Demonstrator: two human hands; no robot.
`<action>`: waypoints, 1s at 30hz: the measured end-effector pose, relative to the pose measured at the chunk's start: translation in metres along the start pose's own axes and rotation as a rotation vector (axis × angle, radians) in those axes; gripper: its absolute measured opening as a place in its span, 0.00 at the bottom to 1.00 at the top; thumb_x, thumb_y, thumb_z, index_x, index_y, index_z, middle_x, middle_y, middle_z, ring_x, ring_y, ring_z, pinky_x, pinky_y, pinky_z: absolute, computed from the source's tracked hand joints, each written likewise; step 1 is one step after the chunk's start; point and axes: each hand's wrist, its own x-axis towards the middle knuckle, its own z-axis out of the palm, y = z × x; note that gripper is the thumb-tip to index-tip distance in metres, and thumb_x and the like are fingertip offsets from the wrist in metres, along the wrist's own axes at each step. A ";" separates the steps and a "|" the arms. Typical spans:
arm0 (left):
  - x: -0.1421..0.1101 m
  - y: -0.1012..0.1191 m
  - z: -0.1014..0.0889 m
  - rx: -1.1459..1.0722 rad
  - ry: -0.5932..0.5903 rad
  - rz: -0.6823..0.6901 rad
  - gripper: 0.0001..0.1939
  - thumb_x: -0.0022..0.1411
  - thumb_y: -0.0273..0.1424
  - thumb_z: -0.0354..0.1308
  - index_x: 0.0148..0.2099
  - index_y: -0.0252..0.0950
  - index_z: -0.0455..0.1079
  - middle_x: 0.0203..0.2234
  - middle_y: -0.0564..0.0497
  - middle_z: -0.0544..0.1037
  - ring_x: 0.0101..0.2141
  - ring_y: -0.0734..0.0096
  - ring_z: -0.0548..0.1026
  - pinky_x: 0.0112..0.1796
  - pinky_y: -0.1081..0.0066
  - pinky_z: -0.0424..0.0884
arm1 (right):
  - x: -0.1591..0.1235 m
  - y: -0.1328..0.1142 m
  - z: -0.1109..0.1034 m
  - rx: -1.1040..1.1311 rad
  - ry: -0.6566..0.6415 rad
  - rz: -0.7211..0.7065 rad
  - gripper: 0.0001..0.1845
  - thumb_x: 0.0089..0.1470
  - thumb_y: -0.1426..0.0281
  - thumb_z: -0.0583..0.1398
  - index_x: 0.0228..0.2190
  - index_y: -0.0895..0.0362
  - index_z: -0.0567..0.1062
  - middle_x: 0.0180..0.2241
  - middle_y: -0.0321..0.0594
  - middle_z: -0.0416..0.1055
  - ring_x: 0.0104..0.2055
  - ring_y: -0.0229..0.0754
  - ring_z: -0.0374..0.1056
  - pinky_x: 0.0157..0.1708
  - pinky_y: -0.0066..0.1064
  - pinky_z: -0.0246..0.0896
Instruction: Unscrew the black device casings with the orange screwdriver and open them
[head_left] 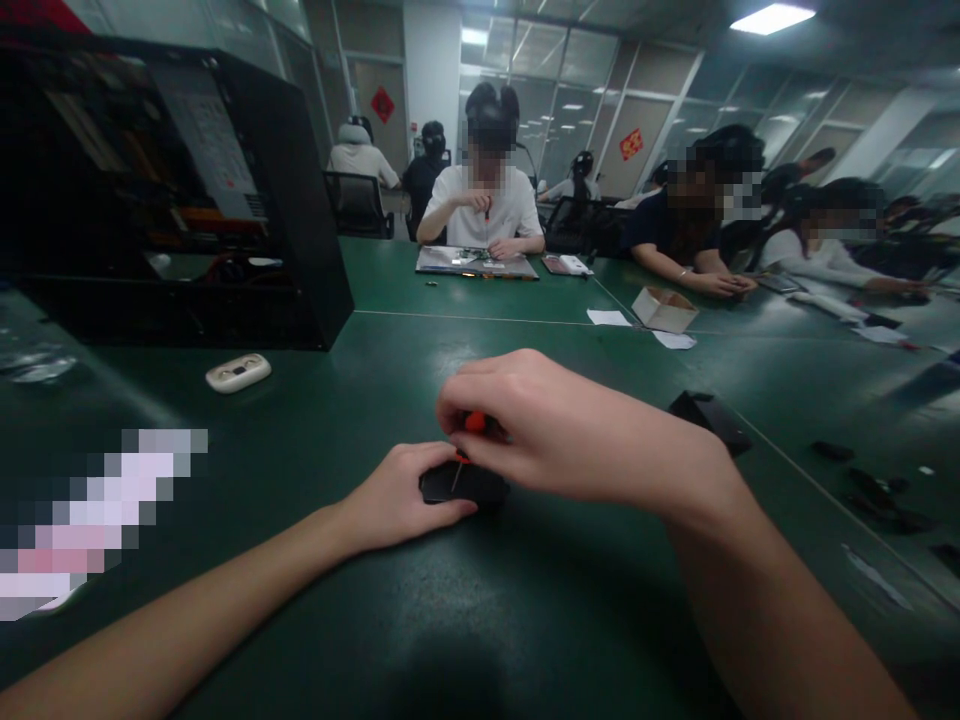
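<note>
A small flat black device (463,486) lies on the green table (480,600) in front of me. My left hand (394,495) is closed around its left side and holds it down. My right hand (555,425) is closed on a small screwdriver with an orange handle (474,422), held nearly upright. Its thin metal tip touches the top of the black device. My right fingers hide most of the handle.
A large black open computer case (172,190) stands at the back left, with a small white oval case (238,372) before it. A black part (709,418) lies to the right, more small black pieces at the far right. Several people work across the table, beside a cardboard box (664,308).
</note>
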 end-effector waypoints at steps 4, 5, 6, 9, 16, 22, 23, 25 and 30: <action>-0.002 -0.002 0.002 -0.016 0.007 -0.002 0.15 0.59 0.37 0.67 0.46 0.36 0.74 0.39 0.50 0.81 0.38 0.61 0.79 0.39 0.66 0.73 | -0.001 -0.004 0.001 0.038 -0.003 -0.043 0.06 0.61 0.75 0.58 0.35 0.61 0.76 0.33 0.39 0.72 0.34 0.36 0.64 0.35 0.29 0.54; -0.002 -0.003 0.002 -0.021 0.009 -0.008 0.14 0.59 0.38 0.67 0.45 0.36 0.74 0.37 0.50 0.80 0.37 0.61 0.79 0.38 0.67 0.73 | -0.001 -0.005 0.001 0.054 -0.006 -0.056 0.07 0.60 0.77 0.58 0.37 0.60 0.76 0.37 0.40 0.73 0.37 0.37 0.65 0.37 0.29 0.55; -0.003 -0.004 0.002 -0.024 0.011 -0.015 0.14 0.59 0.38 0.67 0.43 0.36 0.74 0.36 0.50 0.80 0.36 0.62 0.78 0.37 0.67 0.73 | -0.002 -0.006 0.001 0.069 -0.012 -0.066 0.10 0.59 0.80 0.58 0.40 0.60 0.76 0.41 0.41 0.73 0.40 0.38 0.65 0.38 0.29 0.56; -0.003 -0.004 0.003 -0.028 0.011 -0.009 0.14 0.58 0.37 0.67 0.43 0.35 0.73 0.35 0.50 0.79 0.34 0.63 0.78 0.36 0.67 0.73 | -0.005 -0.010 0.000 0.065 -0.036 -0.049 0.13 0.56 0.81 0.59 0.42 0.58 0.76 0.46 0.43 0.71 0.42 0.39 0.66 0.38 0.29 0.57; -0.002 -0.003 0.004 -0.040 0.014 -0.004 0.13 0.59 0.38 0.67 0.42 0.35 0.73 0.33 0.51 0.79 0.33 0.63 0.78 0.35 0.68 0.72 | -0.005 -0.014 -0.001 0.034 -0.036 -0.021 0.11 0.56 0.81 0.58 0.40 0.59 0.76 0.42 0.42 0.72 0.40 0.38 0.66 0.37 0.29 0.56; -0.002 -0.002 0.002 -0.016 -0.012 0.035 0.12 0.61 0.37 0.65 0.43 0.35 0.73 0.37 0.49 0.80 0.37 0.61 0.78 0.39 0.66 0.73 | -0.006 -0.012 0.001 -0.047 -0.017 0.056 0.05 0.61 0.75 0.58 0.35 0.60 0.75 0.35 0.41 0.71 0.34 0.38 0.63 0.33 0.30 0.54; -0.002 -0.001 0.002 -0.010 -0.018 0.030 0.12 0.61 0.36 0.65 0.43 0.36 0.73 0.38 0.49 0.80 0.38 0.61 0.78 0.40 0.65 0.74 | -0.006 -0.012 0.001 -0.048 -0.008 0.050 0.06 0.61 0.75 0.57 0.36 0.60 0.75 0.37 0.41 0.71 0.35 0.38 0.64 0.34 0.30 0.54; -0.002 0.001 0.001 0.010 -0.011 0.027 0.12 0.61 0.35 0.64 0.44 0.36 0.72 0.39 0.48 0.80 0.39 0.60 0.78 0.41 0.64 0.73 | -0.006 -0.013 0.003 -0.035 -0.010 0.011 0.10 0.59 0.79 0.57 0.41 0.59 0.75 0.44 0.43 0.70 0.40 0.38 0.65 0.36 0.29 0.56; -0.002 0.005 0.000 0.118 -0.017 0.100 0.14 0.60 0.32 0.64 0.47 0.37 0.71 0.40 0.47 0.78 0.41 0.58 0.76 0.44 0.62 0.71 | -0.017 -0.011 0.013 -0.392 0.098 0.108 0.07 0.60 0.68 0.61 0.38 0.60 0.75 0.43 0.48 0.70 0.39 0.43 0.65 0.29 0.30 0.52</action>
